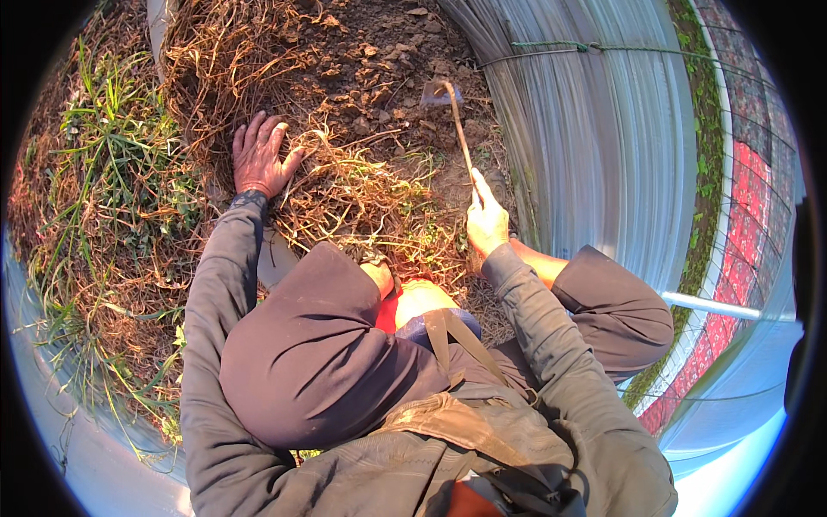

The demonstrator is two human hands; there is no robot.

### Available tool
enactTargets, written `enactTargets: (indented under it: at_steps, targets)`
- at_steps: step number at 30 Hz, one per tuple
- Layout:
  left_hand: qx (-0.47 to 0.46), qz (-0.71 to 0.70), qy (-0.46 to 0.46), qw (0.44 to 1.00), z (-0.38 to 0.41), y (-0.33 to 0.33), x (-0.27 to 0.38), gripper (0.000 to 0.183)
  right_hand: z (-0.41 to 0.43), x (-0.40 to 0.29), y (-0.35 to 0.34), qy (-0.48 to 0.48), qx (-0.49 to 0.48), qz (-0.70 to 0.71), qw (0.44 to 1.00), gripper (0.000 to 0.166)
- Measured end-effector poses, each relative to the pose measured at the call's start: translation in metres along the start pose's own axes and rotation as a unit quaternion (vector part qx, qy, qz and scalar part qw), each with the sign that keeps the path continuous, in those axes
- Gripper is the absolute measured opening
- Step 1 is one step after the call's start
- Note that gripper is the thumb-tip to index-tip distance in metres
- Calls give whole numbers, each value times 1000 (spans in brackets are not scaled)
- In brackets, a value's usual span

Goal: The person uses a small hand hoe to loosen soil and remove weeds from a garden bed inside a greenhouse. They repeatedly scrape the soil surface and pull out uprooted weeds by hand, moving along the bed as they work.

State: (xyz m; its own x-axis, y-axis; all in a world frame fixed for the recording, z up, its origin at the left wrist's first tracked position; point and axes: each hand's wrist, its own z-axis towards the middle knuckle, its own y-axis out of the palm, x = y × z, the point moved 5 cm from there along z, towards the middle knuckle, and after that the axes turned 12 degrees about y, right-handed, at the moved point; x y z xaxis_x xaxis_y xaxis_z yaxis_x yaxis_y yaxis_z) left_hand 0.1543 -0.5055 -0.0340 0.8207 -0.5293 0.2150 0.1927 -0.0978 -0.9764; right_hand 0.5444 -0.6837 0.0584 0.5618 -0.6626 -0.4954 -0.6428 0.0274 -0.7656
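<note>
My right hand (488,216) grips the handle of a small hand hoe (457,123). Its flat metal blade (436,94) rests at the bare, crumbly soil (387,58) ahead of me. Fingers spread, my left hand (263,155) lies against a heap of dry, pulled weeds (219,77) and holds nothing that I can see. Between the two hands, dry stalks with a few green blades (362,194) cover the ground. I sit low with knees bent, and something red and orange (413,300) shows between my legs.
Translucent plastic sheeting (581,142) rises along the right, with a green cord (555,45) across it. Beyond lie a mossy strip (707,129) and red patterned material (743,207) behind mesh. Green grass (110,142) grows through dry weeds at left. A pale edge (274,255) shows beside my knee.
</note>
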Motion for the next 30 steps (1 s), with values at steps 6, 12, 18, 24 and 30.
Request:
enactTargets:
  at_steps: [6,12,18,24,30]
  targets:
    - [13,13,7,1000,0,3,-1,60,10,-10,-30,74,12,-85,994,48]
    - [1,52,3,999,-2,11,-2,61,15,-42,-64,86,-36,-212,973,58]
    - [-2,74,14,997,-2,15,-5,60,72,-67,-78,9,-116,-343,932,58]
    - [-5,78,27,997,1,17,-2,61,120,-93,-85,-102,-138,-418,892,56]
    - [-20,80,16,996,-1,21,-7,62,139,-82,-81,-176,-172,-373,895,53]
